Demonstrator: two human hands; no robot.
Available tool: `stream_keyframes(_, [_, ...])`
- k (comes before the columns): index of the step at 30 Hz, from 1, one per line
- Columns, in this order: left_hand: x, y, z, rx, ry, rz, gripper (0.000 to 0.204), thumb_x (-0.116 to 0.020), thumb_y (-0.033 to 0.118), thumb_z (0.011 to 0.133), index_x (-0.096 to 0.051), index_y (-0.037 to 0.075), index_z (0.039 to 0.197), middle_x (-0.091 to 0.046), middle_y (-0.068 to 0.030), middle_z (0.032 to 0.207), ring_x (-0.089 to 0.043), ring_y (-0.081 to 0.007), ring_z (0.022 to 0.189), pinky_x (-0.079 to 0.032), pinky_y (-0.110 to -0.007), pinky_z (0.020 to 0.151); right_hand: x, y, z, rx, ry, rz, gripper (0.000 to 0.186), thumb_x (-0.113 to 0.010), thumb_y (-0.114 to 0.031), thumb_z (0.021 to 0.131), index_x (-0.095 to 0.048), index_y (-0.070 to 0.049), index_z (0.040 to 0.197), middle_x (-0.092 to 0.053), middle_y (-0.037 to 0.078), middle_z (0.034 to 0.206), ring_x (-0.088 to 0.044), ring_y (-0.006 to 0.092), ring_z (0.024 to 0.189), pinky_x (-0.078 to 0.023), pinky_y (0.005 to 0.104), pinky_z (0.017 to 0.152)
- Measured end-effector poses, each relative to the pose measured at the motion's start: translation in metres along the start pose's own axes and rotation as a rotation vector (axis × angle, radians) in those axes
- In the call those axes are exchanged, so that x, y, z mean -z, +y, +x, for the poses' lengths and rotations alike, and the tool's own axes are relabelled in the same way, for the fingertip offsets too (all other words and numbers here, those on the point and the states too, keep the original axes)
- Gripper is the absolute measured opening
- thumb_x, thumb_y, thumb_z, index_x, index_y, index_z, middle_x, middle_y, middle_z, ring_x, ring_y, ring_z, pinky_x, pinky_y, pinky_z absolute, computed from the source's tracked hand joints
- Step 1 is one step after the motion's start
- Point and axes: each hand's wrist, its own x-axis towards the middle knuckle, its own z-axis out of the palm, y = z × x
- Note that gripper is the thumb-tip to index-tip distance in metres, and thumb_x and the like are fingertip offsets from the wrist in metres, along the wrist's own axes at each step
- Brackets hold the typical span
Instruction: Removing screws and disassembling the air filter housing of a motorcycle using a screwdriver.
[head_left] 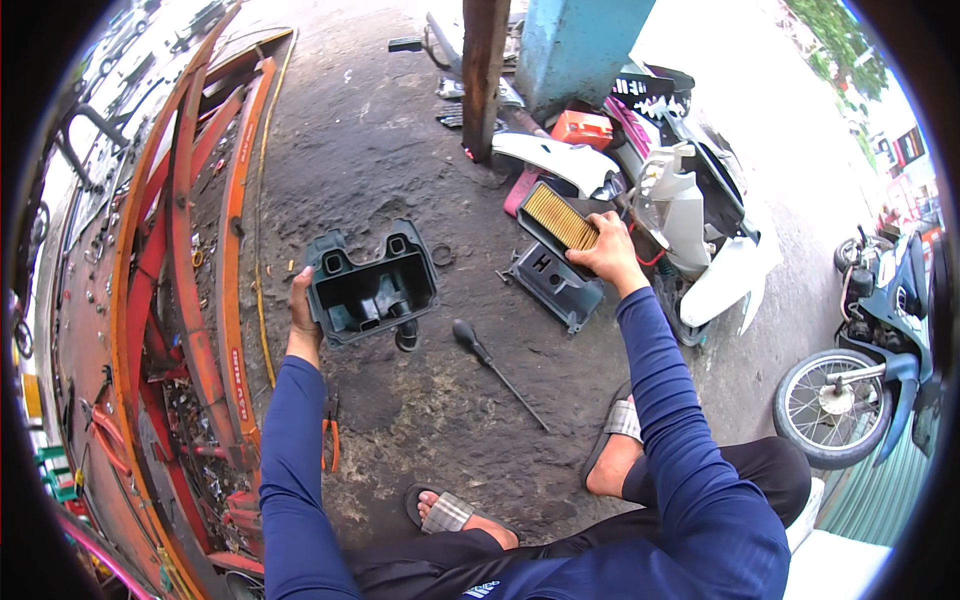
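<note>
My left hand (304, 308) is closed on the left edge of a black plastic air filter box (375, 285), its hollow inside facing up and a short round tube at its lower right. In my right hand (610, 252) is a rectangular air filter (558, 217) with yellowish pleats in a dark frame, gripped at its right end. Just below that filter lies a black plastic cover (553, 290) on the ground, partly hidden by it. A screwdriver (497, 370) with a bulbous black handle lies between my arms.
Orange-handled pliers (330, 440) lie by my left forearm. A red and orange metal lift frame (240, 250) runs along the left. Loose white fairing panels (560, 165) and an orange box (582, 129) are piled beside a blue pillar (575, 50). A motorcycle (880, 350) stands at right.
</note>
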Motion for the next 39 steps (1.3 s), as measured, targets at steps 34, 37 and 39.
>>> stream_keyframes(34, [-0.358, -0.024, 0.047, -0.05, -0.403, -0.163, 0.055, -0.053, 0.043, 0.097, -0.056, -0.002, 0.13, -0.067, -0.0134, 0.112, -0.067, -0.0216, 0.102, -0.054, -0.039, 0.092, 0.108, 0.046, 0.039, 0.081, -0.18, 0.957, 0.028, -0.057, -0.022, 0.101, -0.057, 0.002, 0.116, -0.065, 0.008, 0.096, -0.059, 0.0125, 0.087, -0.049, 0.0314, 0.079])
stream_keyframes(37, [-0.388, -0.003, 0.083, -0.18, -0.406, 0.08, 0.04, -0.055, 0.035, 0.102, -0.064, 0.0, 0.119, -0.07, -0.0086, 0.102, -0.068, -0.0169, 0.091, -0.056, -0.039, 0.087, 0.14, 0.039, 0.078, 0.109, 0.048, 0.627, 0.029, -0.06, -0.023, 0.095, -0.056, 0.004, 0.107, -0.068, 0.024, 0.093, -0.066, 0.0393, 0.088, -0.049, 0.0462, 0.078])
stream_keyframes(39, [-0.382, 0.006, 0.115, -0.209, -0.331, 0.155, 0.035, -0.057, 0.034, 0.101, -0.065, 0.004, 0.116, -0.07, -0.0069, 0.102, -0.068, -0.0174, 0.092, -0.056, -0.042, 0.086, 0.162, 0.021, 0.108, 0.12, 0.099, 0.382, 0.03, -0.064, -0.023, 0.091, -0.056, 0.006, 0.095, -0.066, 0.029, 0.093, -0.062, 0.0464, 0.093, -0.048, 0.0511, 0.081])
